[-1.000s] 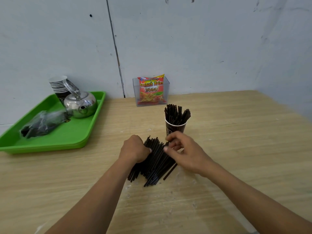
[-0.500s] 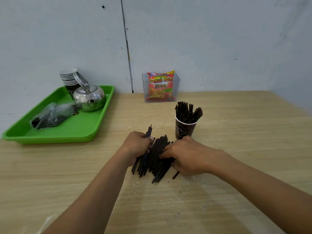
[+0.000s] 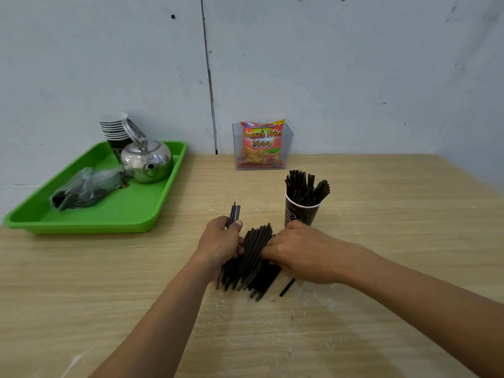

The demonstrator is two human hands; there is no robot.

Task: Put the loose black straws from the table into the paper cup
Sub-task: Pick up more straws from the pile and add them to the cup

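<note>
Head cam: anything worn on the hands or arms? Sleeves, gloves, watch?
Nothing worn that shows. The left forearm and right forearm are bare to the frame edge, no sleeves. The left hand and right hand have no gloves; no watch, bracelet or ring visible from above.

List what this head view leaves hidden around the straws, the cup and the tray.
- Head view: right hand, fingertips tucked under the hand into the loose straws; grip unclear.
- Head view: paper cup, its base sits behind the right hand.
- Head view: straw bundle pinched by the left hand; fingers cover its count.
- Head view: plastic bag on the green tray; wrinkled film blurs the dark contents.
</note>
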